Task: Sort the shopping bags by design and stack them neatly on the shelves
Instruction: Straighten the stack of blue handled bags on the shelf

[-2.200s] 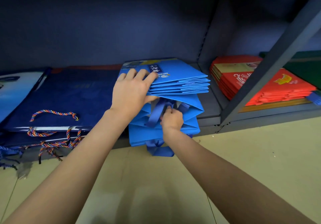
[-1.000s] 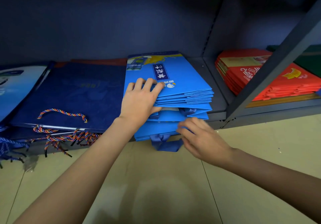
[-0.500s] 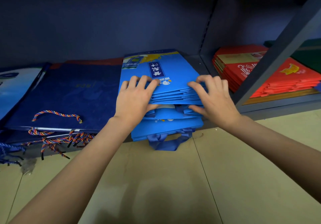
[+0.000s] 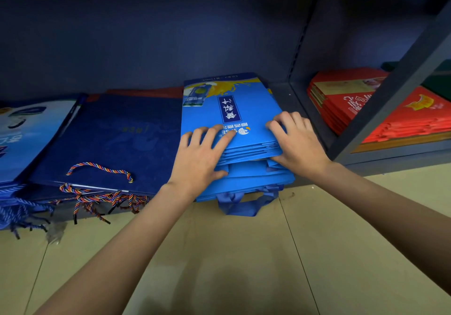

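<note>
Bright blue bags (image 4: 227, 109), head view: stacked flat on bottom shelf (image 4: 280, 92), long axis running front to back, handle loops (image 4: 241, 203) hanging over front edge toward floor (image 4: 244, 253). Left hand (image 4: 199, 158) laid on near-left corner, fingers (image 4: 220, 135) spread and near straight on top bag, thumb against stack's front edge. Right hand (image 4: 297, 141) on near-right corner, fingers curled over top, thumb under upper bags; pinching upper layers. Both hands equally near; stack lies directly ahead of fingertips, so squaring push likely goes backward. Lower bags jut forward of upper ones. Room: navy bags (image 4: 117, 138) touching on left, bare strip of shelf and upright (image 4: 395, 90) on right, red bags (image 4: 353, 104) beyond.
</note>
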